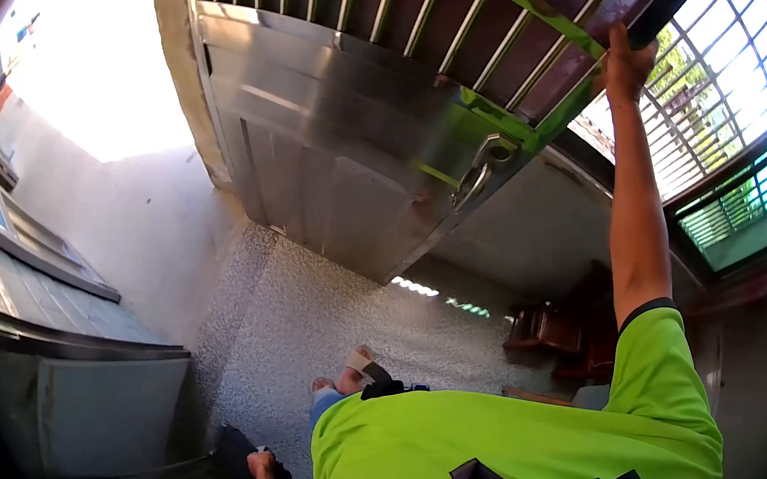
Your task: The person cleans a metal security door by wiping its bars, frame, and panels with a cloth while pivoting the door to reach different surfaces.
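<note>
My right hand (pixel 630 65) reaches up at the far right. Its fingers are closed round the edge of a shiny metal door (pixel 293 126), near the upright bars in its upper part. Below this grip sits the lever handle (pixel 485 168) of the door, apart from my fingers. Low on the left, my left hand (pixel 261 462) is closed on a dark object (pixel 235 459) beside my body. What kind of thing it is I cannot make out. A thin cord or tube (pixel 135 473) runs leftward from near it.
Speckled floor (pixel 269 321) lies under my sandalled feet (pixel 352 373). Dark wooden furniture (pixel 548 329) stands to the right, below a barred window (pixel 725 54). A grey panel (pixel 107 407) and a window frame (pixel 40 253) line the left wall. Bright light enters at the upper left.
</note>
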The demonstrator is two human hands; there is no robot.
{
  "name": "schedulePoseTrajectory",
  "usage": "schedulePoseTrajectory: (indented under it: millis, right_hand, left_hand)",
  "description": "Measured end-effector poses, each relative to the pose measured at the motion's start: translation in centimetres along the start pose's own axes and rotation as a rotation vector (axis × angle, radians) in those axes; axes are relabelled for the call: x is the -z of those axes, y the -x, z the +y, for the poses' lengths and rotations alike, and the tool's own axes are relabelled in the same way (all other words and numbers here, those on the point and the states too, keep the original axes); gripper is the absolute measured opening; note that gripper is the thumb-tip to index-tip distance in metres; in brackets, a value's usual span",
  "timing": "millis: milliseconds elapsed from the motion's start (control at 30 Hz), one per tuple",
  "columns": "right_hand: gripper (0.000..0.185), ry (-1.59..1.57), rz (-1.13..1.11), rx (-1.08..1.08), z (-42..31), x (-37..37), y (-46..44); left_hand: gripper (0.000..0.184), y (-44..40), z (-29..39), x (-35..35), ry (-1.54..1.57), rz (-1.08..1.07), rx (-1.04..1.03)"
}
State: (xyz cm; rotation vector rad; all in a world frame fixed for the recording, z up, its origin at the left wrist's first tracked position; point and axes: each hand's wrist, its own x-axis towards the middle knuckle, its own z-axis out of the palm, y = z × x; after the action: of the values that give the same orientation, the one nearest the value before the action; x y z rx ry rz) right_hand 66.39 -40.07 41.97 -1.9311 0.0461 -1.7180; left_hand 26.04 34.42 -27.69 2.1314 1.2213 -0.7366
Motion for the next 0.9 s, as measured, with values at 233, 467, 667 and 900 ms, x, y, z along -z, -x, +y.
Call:
schedulePoseTrajectory:
  millis: [233, 467, 667, 900]
  right_hand:
    - [0.047, -0.066, -0.043, -0.125, 5.0, -0.1, -2.7]
    - [0.073, -0.066, -0.205, -0.208, 6.5, -0.1, -2.8]
    - [0.098, -0.068, -0.338, -0.455, -2.3, 0.4, 0.2]
    - [0.073, -0.272, -0.315, -0.216, -0.3, -0.5, 0.6]
  left_hand:
    - [0.025, 7.8, 2.9, -5.0, 0.287, -0.265, -0.038]
    - [0.033, 8.3, 4.7, -8.3, 0.046, -0.103, -0.353]
    - [0.030, 4.4, -1.1, -10.3, 0.424, 0.017, -0.246]
    - [0.027, 11.9, -4.8, -13.4, 0.359, 0.298, -0.271]
